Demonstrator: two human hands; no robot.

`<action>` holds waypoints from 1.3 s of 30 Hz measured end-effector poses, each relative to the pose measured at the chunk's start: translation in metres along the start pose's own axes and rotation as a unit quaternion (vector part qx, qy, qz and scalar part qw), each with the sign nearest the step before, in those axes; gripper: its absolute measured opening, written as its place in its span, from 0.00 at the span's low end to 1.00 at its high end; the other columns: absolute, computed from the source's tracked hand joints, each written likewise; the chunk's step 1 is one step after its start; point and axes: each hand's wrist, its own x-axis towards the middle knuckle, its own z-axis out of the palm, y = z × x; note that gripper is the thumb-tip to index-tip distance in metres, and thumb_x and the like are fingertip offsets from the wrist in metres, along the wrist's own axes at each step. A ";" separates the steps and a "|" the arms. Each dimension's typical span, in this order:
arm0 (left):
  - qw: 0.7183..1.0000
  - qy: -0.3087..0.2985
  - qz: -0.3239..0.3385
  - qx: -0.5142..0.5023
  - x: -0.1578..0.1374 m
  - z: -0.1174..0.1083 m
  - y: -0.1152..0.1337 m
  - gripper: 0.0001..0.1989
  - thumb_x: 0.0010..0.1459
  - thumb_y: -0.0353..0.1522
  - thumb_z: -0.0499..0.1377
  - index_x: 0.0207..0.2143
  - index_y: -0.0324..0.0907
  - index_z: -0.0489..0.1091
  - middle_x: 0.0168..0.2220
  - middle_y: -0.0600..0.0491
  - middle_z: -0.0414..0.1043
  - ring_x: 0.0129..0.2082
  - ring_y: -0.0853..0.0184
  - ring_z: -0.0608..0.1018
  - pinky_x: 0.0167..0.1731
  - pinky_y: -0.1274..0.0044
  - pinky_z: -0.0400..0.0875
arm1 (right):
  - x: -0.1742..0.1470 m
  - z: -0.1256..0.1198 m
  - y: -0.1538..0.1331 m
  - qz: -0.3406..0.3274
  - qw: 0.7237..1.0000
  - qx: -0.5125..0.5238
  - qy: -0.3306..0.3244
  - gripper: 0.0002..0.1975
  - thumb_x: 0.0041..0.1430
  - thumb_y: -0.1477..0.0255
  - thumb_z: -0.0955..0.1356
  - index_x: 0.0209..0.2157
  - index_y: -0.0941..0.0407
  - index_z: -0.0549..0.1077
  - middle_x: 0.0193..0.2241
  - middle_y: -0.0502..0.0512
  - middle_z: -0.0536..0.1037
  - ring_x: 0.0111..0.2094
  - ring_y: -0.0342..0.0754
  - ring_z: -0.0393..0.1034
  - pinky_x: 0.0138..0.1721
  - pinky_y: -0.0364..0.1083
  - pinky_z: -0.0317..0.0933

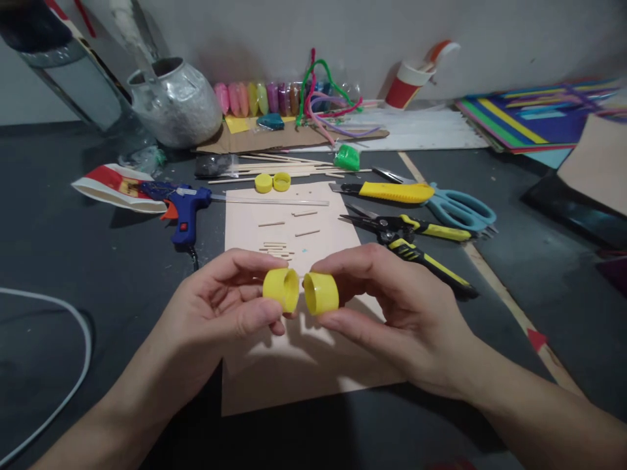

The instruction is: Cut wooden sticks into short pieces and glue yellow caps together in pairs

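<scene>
While left hand and right hand each pinch a yellow cap (rims nearly touching), table edges lie distant.

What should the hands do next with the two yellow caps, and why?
Probably bring the two caps the last bit together, rim to rim. The left hand pinches one yellow cap and the right hand pinches the other yellow cap; they face each other, lined up, with only a narrow gap between them.
</scene>
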 end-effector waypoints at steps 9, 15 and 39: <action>0.985 0.150 0.072 -0.036 0.008 0.000 0.011 0.16 0.42 0.29 0.75 0.35 0.45 0.79 0.29 0.57 0.80 0.23 0.75 0.77 0.24 0.87 0.75 | 0.009 -0.009 0.012 0.076 0.993 0.044 0.084 0.13 0.58 0.76 0.71 0.45 0.56 0.71 0.42 0.54 0.75 0.42 0.46 0.73 0.41 0.43 0.69; 0.985 0.145 0.093 -0.029 0.010 -0.003 0.006 0.18 0.44 0.25 0.74 0.39 0.45 0.79 0.35 0.56 0.83 0.31 0.73 0.82 0.34 0.87 0.78 | 0.012 -0.012 0.027 0.106 0.990 -0.071 0.053 0.12 0.59 0.72 0.69 0.46 0.55 0.72 0.43 0.55 0.78 0.39 0.47 0.74 0.42 0.47 0.68; 0.977 0.151 0.134 -0.068 0.010 -0.007 0.021 0.18 0.47 0.26 0.72 0.40 0.41 0.73 0.34 0.55 0.82 0.33 0.70 0.84 0.38 0.82 0.78 | 0.019 -0.052 0.027 0.152 0.937 -0.311 -0.039 0.15 0.63 0.71 0.65 0.49 0.57 0.76 0.41 0.58 0.79 0.36 0.50 0.71 0.37 0.47 0.61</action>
